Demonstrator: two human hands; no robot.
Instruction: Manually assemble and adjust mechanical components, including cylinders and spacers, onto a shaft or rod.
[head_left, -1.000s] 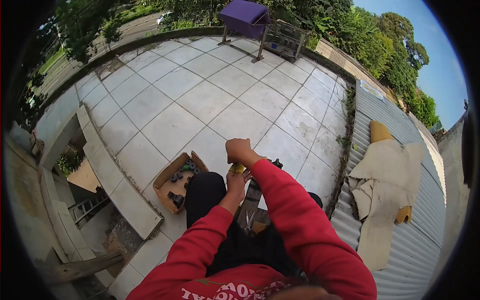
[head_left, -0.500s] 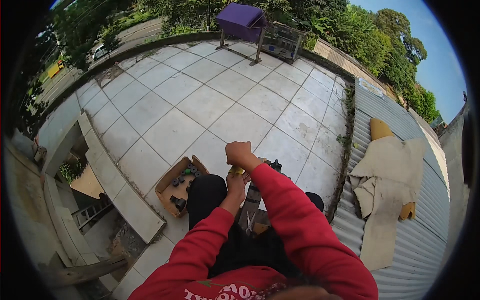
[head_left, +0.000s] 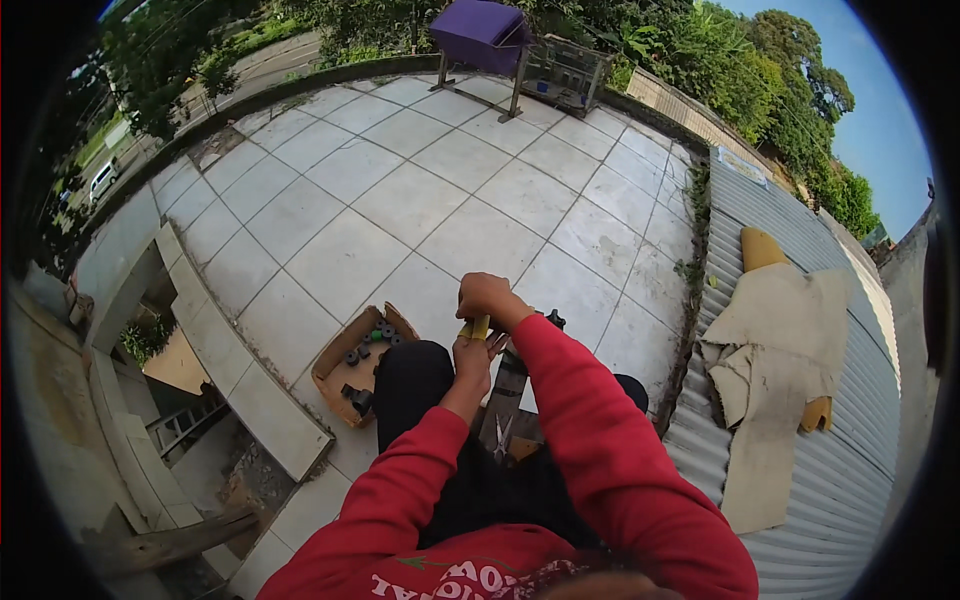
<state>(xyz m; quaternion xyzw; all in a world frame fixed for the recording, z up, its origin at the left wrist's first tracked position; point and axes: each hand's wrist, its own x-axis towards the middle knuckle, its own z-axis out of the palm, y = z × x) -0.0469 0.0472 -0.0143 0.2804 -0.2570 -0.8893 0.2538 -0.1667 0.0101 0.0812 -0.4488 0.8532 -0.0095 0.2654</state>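
My right hand (head_left: pixel 487 297) is closed in a fist above my left hand (head_left: pixel 473 359), out in front of my knees. A small yellow strip-like piece (head_left: pixel 481 327) runs between them; its upper end goes into the right fist and its lower part is at the left fingers. Its kind is too small to make out. The left hand is closed round it, with some fingers partly spread to the right. Below the hands, a narrow dark wooden board (head_left: pixel 508 386) lies between my legs. Open scissors (head_left: pixel 501 440) rest near its close end. A black knob-like part (head_left: pixel 555 320) shows beyond my right sleeve.
Beside my left knee stands an open cardboard box (head_left: pixel 327 375) with several dark round parts inside. Pale floor tiles (head_left: pixel 400 205) stretch ahead. A stair opening with a ladder (head_left: pixel 187 425) lies left. Corrugated roofing (head_left: pixel 800 490) at right carries cardboard sheets (head_left: pixel 780 345).
My right hand has risen slightly and shifted right, and more of the yellow piece shows between the hands. The left hand has stayed nearly in place.
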